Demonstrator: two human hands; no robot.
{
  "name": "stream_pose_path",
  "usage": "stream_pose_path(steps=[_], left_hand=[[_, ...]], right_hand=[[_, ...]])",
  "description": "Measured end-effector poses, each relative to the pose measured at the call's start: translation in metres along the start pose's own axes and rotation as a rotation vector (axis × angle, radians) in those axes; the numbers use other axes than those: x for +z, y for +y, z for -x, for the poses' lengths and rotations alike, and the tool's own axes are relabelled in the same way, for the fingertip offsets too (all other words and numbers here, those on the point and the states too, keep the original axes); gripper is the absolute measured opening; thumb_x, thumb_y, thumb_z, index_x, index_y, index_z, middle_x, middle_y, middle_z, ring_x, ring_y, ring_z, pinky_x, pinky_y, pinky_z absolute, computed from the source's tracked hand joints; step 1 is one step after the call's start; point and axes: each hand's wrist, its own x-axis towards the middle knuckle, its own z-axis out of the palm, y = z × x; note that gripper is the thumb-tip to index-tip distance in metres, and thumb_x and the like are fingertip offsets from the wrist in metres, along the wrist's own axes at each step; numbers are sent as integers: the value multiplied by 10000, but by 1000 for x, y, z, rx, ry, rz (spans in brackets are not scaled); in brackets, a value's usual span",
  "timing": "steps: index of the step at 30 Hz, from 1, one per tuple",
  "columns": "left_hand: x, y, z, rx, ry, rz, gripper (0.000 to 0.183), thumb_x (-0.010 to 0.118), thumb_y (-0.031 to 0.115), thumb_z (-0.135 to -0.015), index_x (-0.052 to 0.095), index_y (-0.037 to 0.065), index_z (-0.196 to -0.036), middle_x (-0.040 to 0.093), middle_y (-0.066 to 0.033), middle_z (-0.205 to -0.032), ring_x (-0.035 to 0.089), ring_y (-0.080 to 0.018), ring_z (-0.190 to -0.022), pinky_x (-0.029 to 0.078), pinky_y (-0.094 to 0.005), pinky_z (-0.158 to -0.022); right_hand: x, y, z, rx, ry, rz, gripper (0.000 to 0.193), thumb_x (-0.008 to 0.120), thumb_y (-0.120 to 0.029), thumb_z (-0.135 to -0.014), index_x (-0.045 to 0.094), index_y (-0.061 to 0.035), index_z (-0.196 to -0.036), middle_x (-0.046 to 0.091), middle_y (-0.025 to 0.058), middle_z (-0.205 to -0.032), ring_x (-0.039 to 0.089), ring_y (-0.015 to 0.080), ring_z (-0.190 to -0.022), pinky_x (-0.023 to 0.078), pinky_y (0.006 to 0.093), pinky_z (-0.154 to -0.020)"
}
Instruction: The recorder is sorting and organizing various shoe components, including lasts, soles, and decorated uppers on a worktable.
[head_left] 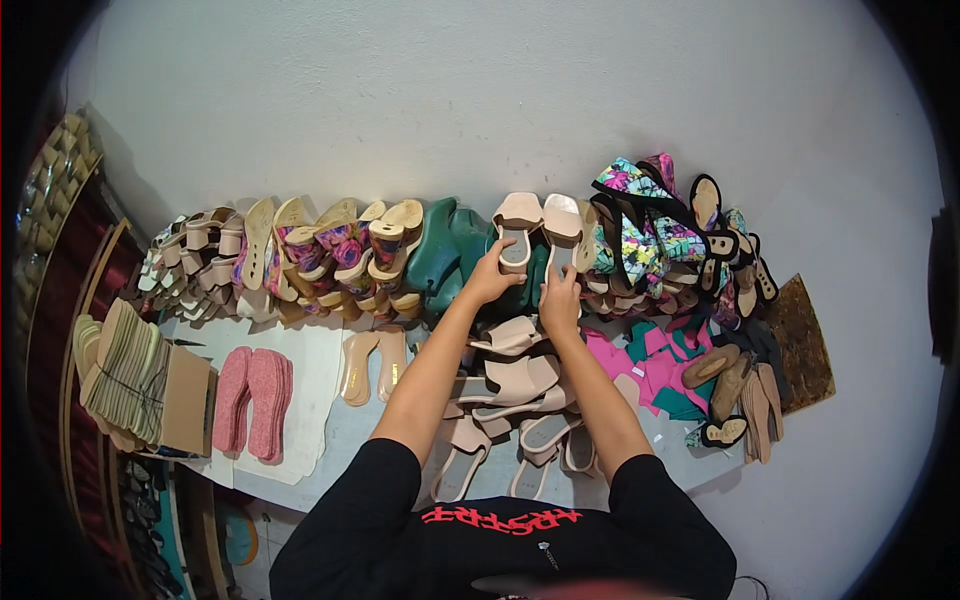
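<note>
Two hands are holding a pair of pale-pink, square-toed slide sandals at one o'clock
The left hand is pinching one's side, the right hand the other's heel end; gripping soles lightly is probably sparing the straps, while right-hand fingers are covering that heel and undersides are facing away

Inspected the pale table; found floral wedges ranged along the far side, green shoes to their right and patterned sandals piled farther right. Noted beige sandals bunched at mid-table, tan insoles to their left, and, beyond these, paper under pink soles. Recorded pink-and-green scraps on the right.
</note>
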Motion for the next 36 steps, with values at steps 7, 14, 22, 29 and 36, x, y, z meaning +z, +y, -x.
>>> stream_pose_path(steps=[7,14,22,29,36], left_hand=[[-11,-15,-6,75,-29,-38,817,795,91,-570,364,61,-1264,465,-193,-1213,460,-296,-1134,371,-354,-942],[1,6,14,72,198,-249,861,799,85,-562,320,109,-1278,447,-189,-1199,465,-303,-1115,411,-375,-911],[-22,7,40,-79,174,-196,668,724,49,-644,391,75,-1222,452,-160,-1217,508,-268,-1061,462,-363,-827],[-25,15,90,-430,-101,-497,449,668,442,-673,646,46,-884,644,-142,-829,614,-236,-791,467,-336,-753],[-26,-5,134,-620,-113,90,203,689,53,-673,653,57,-872,646,-89,-802,592,-146,-698,488,-275,-598]], right_hand=[[-16,-17,-15,14,-7,-2,385,604,-114,-769,505,-46,-1135,411,142,-1180,497,378,-933,465,428,-748],[-23,-1,-18,106,-329,-4,414,639,-175,-753,514,-77,-1136,404,124,-1206,518,382,-971,453,456,-792],[-39,53,11,-140,-426,-221,381,564,-94,-682,590,-94,-1062,442,146,-1165,471,384,-978,416,439,-865],[-37,80,55,262,-585,-309,635,748,-340,-571,546,-114,-1128,540,161,-1024,518,371,-977,415,401,-898],[-49,40,55,119,-81,-378,549,788,-96,-519,520,-59,-997,578,146,-990,557,266,-958,443,332,-824]])
